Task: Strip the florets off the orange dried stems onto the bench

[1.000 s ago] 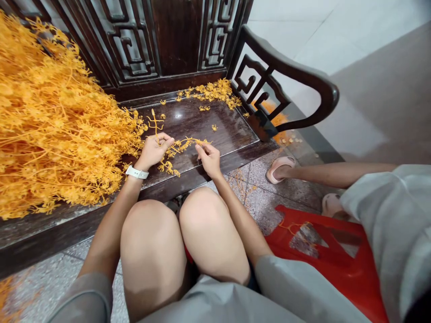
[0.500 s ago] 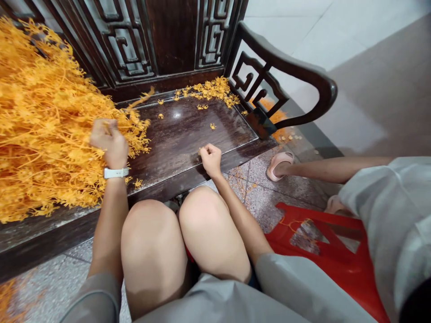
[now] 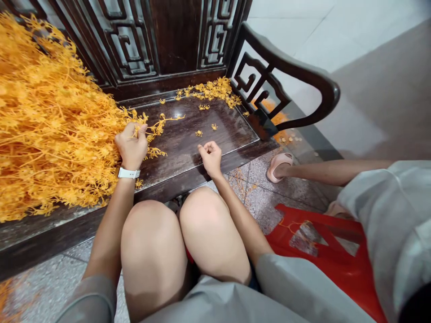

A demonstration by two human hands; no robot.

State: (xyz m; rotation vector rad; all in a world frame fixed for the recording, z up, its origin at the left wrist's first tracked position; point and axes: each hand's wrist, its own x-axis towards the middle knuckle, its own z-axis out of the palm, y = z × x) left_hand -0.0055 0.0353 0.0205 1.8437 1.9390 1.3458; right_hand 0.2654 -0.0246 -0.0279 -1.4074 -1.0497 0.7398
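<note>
**Orange sprig sorting, head cam only, quick notes**

Head view: the big pile of orange sprigs (image 3: 50, 125) fills the 9 o'clock side of the dark wood surface (image 3: 225, 130). The left hand (image 3: 132, 148), w/ a white watch (image 3: 128, 173) on the wrist, sits right at the pile's edge. Its fingers are closed tight on one sprig (image 3: 158, 128), thumb on top. The sprig's free end pokes out toward 2 o'clock over bare wood. My guess is it's pinched near the stem end so the branchy part hangs clear of the tangle.

The right hand (image 3: 210, 157) rests on the front edge of the surface, well apart from the sprig. Its fingers are curled in narrow, thumb tip against the index. Can't tell if a tiny bit is inside, tbh.

A loose bit (image 3: 198, 133) lies just at its 11 o'clock. There's a small heap of plucked bits (image 3: 215, 89) at 12 o'clock by the backrest, prob kept away from the pile so they don't mix.

Someone else's foot in a pink slipper (image 3: 279, 163) is at 3 o'clock, and a red stool (image 3: 336, 264) at 5.
</note>
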